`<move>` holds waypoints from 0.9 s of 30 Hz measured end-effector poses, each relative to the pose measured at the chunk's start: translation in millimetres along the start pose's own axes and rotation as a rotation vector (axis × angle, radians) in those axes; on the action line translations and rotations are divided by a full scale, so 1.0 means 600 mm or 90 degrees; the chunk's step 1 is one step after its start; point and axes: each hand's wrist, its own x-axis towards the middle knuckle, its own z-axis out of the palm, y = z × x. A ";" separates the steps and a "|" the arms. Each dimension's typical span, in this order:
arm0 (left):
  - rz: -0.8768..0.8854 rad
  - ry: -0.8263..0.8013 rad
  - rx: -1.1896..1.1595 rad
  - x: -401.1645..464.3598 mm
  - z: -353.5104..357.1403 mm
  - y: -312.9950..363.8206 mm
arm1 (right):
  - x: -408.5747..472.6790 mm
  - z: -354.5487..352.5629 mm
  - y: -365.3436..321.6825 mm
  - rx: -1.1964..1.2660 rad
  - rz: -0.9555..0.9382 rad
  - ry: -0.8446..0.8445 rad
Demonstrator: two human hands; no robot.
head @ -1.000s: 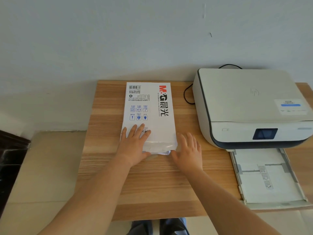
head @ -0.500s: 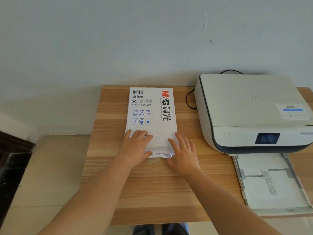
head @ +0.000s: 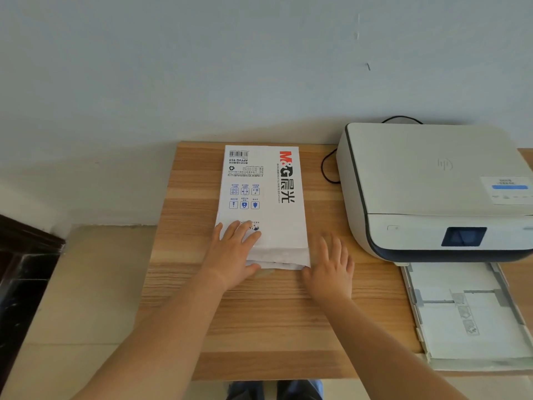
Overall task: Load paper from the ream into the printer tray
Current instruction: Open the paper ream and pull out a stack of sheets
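A white wrapped paper ream with red and black lettering lies lengthwise on the wooden table. My left hand rests flat on its near left corner, fingers spread, thumb along the torn near end. My right hand lies flat on the table just right of the ream's near right corner, fingers straight. To the right stands a white printer. Its paper tray is pulled out toward me and shows its grey guides.
A black cable loops on the table between the ream and the printer. The wall runs behind the table. Tiled floor and a dark piece of furniture lie to the left. Blue trouser legs show below the table's near edge.
My right hand has slid off the ream's near right corner onto the table beside it. The left hand stays on the ream. The camera view shifted slightly.
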 end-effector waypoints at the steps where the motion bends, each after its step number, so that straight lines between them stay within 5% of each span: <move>1: -0.002 -0.005 0.005 0.002 0.001 0.002 | -0.001 0.000 0.003 0.006 0.016 -0.004; 13: 0.009 -0.011 0.019 0.027 0.017 0.027 | -0.011 -0.006 0.008 0.066 0.039 0.002; 23: 0.208 0.208 0.016 0.026 0.006 0.000 | -0.013 -0.008 0.006 0.059 0.016 -0.014; 27: 0.218 0.196 0.039 0.039 -0.013 0.006 | -0.005 -0.019 -0.020 0.082 -0.041 0.011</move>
